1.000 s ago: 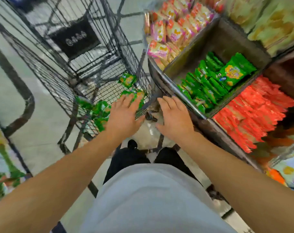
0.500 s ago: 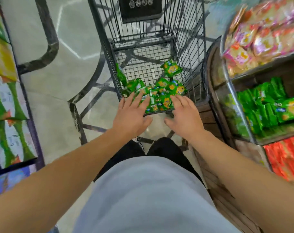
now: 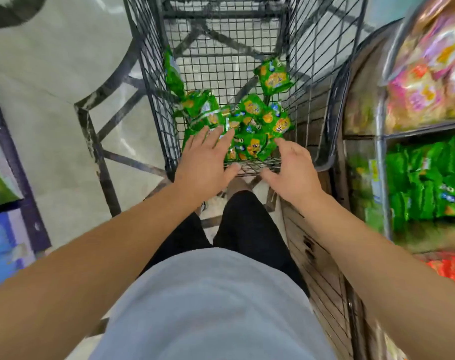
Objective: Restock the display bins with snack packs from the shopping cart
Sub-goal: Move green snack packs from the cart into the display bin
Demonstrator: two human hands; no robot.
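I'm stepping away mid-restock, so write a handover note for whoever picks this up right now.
Left hand: open, fingers spread over the near end of the cart, holding nothing.
Right hand: open, beside it, holding nothing.
Green snack packs: piled at the near end of the shopping cart, one apart further in.
Green bin on the right: already holds packs.
Left: grab the cart's packs and move them to that bin.

Two bare hands reach over the near edge of a black wire shopping cart [image 3: 153,81], the left hand [image 3: 204,158] with fingers spread flat and the right hand [image 3: 291,168] loose and holding nothing. Just past the fingertips, green snack packs [image 3: 249,126] lie in a heap on the cart floor. To the right, a display bin [image 3: 382,183] holds more green packs [image 3: 426,183], with pink packs [image 3: 423,92] in the bin above.
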